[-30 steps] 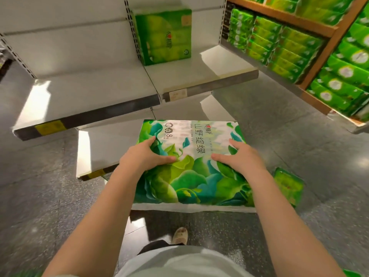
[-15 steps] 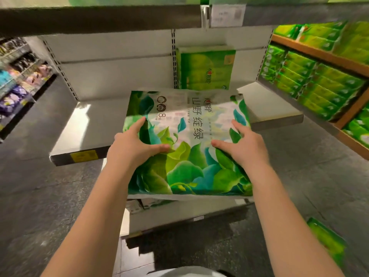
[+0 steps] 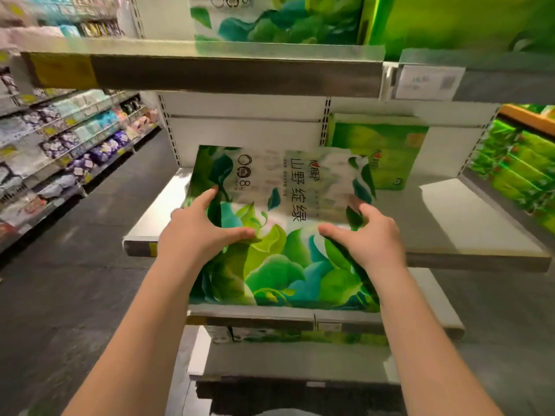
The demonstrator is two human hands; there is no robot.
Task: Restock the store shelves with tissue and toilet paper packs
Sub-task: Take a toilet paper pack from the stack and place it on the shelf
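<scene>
A store aisle with a dark speckled floor [image 3: 75, 295] runs past grey metal shelving. The middle shelf [image 3: 450, 229] is mostly bare, with one green tissue pack [image 3: 381, 151] standing upright at its back, right of a slotted upright. The upper shelf [image 3: 234, 75] carries a leaf-printed pack [image 3: 270, 19] and a plain green pack [image 3: 450, 22], with a white price tag [image 3: 428, 82] on its front edge. Across the aisle on the left, shelves of purple and pastel packs [image 3: 60, 139] are blurred. On the right a wooden rack holds rows of small green packs [image 3: 516, 172].

Both bare forearms reach forward. The left hand [image 3: 198, 232] grips the left edge of the toilet paper pack [image 3: 285, 229], thumb laid across the top face, fingers [image 3: 210, 195] curled round the side. The right hand [image 3: 372, 238] grips the right edge the same way, thumb pointing inward.

The pack lies flat, top face up, its far end over the middle shelf and its near end over the lower shelf [image 3: 435, 319]; whether it touches either cannot be told. Its wrapper is white at the far end with dark Chinese lettering and an "8", and covered in green and teal leaves toward the near end.
</scene>
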